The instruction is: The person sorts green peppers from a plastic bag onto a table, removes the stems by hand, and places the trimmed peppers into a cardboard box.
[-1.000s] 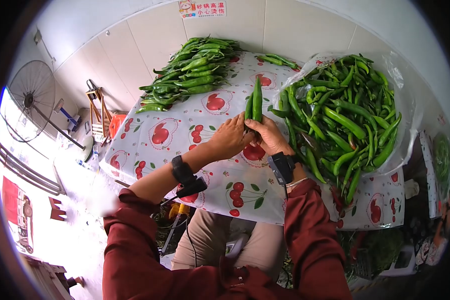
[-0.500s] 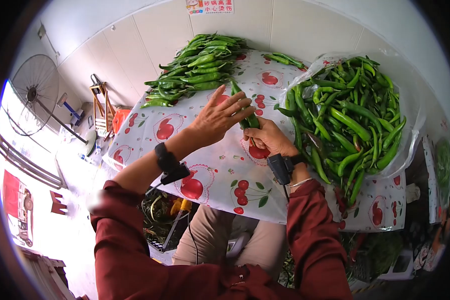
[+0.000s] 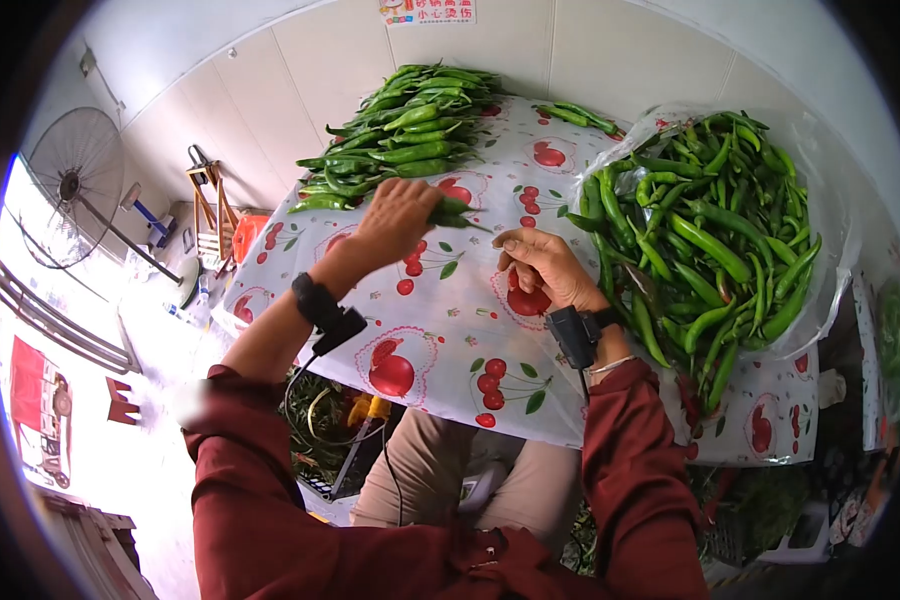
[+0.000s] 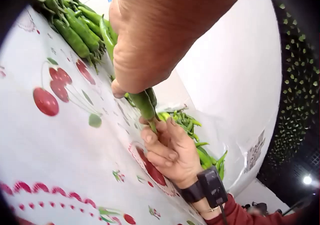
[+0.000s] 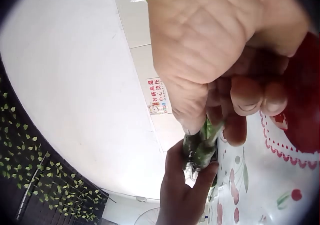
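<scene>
My left hand (image 3: 398, 218) grips green chili peppers (image 3: 455, 212) over the middle of the table, their stems pointing right. In the left wrist view the peppers (image 4: 143, 104) emerge below this hand, stem ends at the other hand's fingertips. My right hand (image 3: 550, 265) has its fingers loosely curled, just right of the stems, above the printed cloth. A pile of green peppers (image 3: 410, 135), laid roughly side by side, lies beyond the left hand. Close by the right hand stands a clear plastic bag (image 3: 835, 235) full of jumbled peppers (image 3: 710, 250).
A floral plastic cloth (image 3: 450, 345) covers the table. A few peppers (image 3: 580, 117) lie at its back edge, near the tiled wall (image 3: 630, 60). To the left on the floor are a standing fan (image 3: 70, 185) and a folded wooden stand (image 3: 210, 210).
The peppers passed from the right hand's grip into the left, which moved left toward the pile. They turned from pointing away to lying sideways. The right hand stayed nearly in place.
</scene>
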`<state>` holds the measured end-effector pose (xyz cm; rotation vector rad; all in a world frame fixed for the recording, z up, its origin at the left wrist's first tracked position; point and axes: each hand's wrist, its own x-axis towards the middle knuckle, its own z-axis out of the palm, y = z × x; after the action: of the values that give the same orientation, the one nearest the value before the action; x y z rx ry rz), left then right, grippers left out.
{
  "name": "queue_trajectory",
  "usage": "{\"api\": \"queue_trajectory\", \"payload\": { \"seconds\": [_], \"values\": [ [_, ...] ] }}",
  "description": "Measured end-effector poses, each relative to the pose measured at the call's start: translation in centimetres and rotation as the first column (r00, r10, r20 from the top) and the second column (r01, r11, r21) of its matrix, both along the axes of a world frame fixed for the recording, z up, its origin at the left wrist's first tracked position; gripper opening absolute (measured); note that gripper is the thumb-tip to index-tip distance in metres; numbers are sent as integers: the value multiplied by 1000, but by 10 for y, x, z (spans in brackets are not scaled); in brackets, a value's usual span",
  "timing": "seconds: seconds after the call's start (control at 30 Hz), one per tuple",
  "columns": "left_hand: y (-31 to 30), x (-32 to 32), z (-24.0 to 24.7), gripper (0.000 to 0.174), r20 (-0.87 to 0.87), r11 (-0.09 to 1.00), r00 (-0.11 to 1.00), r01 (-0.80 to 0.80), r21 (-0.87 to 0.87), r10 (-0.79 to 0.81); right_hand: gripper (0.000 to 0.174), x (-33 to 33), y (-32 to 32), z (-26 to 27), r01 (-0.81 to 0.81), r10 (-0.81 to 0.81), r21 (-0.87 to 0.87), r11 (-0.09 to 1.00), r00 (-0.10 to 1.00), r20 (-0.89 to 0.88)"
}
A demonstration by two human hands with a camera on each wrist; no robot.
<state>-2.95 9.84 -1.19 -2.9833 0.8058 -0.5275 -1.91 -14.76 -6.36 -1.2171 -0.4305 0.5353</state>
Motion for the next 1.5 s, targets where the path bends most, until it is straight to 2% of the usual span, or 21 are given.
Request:
{"api": "queue_trajectory", "payload": {
  "seconds": [0.1,0.23,0.43,0.5,0.53,0.6,0.67,0.77,0.83,0.87,1.0,1.03,1.07,1.1,1.13,1.17,1.2,1.23,1.3,1.37,1.5],
  "values": [
    [23,18,-5,43,-65,981,982,-182,-63,178,28,2,-2,-1,3,-1,-43,999,999,53],
    [32,37,-14,45,-177,971,965,-214,-108,193,26,1,-1,0,3,0,-54,999,999,51],
    [36,67,-34,46,-229,975,964,-172,-143,136,24,-2,-4,4,16,-14,-70,997,1000,21],
    [35,74,-37,42,-186,983,974,-152,-108,130,22,-2,-2,6,13,-10,-93,996,1000,29],
    [31,72,-33,43,-221,974,956,-215,-70,195,21,4,-2,-4,13,-9,-65,998,998,61],
    [33,75,-44,40,-85,974,978,-199,-109,190,21,1,1,2,45,-42,-72,996,998,36],
    [26,70,-47,43,55,968,968,-240,-70,244,22,0,2,4,57,-55,-80,995,998,38],
    [17,67,-38,48,-36,944,954,-299,-137,297,21,1,1,2,52,-50,-98,994,999,22],
    [14,63,-34,50,-1,945,970,-237,-227,243,21,3,2,0,61,-60,-79,995,998,18],
    [12,62,-32,50,0,943,968,-243,-226,250,21,3,4,0,54,-53,-78,995,998,18],
    [-8,57,-20,50,-14,952,994,-112,-284,112,20,3,5,1,90,-91,-93,992,996,-9],
    [-18,55,-16,50,-28,953,998,-59,-298,53,21,9,2,-8,30,-30,-60,998,1000,1],
    [-27,55,-14,51,11,949,1000,-2,-314,5,22,3,2,-7,92,-90,-90,992,996,19],
    [-38,55,-12,54,31,921,997,79,-382,-73,25,4,-1,-13,101,-101,-32,994,995,7],
    [-51,53,-2,56,24,907,989,141,-398,-143,28,10,-2,-15,18,-18,-20,1000,1000,14],
    [-63,49,8,55,61,881,974,223,-417,-218,30,13,-2,-19,38,-37,-14,999,996,86],
    [-75,47,17,52,63,869,965,257,-422,-255,28,11,-3,-11,-55,57,-27,998,994,93],
    [-85,47,21,51,59,854,949,304,-422,-309,27,5,-1,-9,1,-3,17,1000,997,73],
    [-106,46,32,50,5,836,920,357,-416,-391,28,8,0,-13,-7,7,-9,1000,996,93],
    [-123,48,36,47,-58,835,889,403,-375,-455,23,8,2,-16,-14,11,42,999,997,71],
    [-158,57,35,42,-31,773,813,540,-333,-582,18,11,4,-17,-37,33,87,996,999,43]
  ]
}}
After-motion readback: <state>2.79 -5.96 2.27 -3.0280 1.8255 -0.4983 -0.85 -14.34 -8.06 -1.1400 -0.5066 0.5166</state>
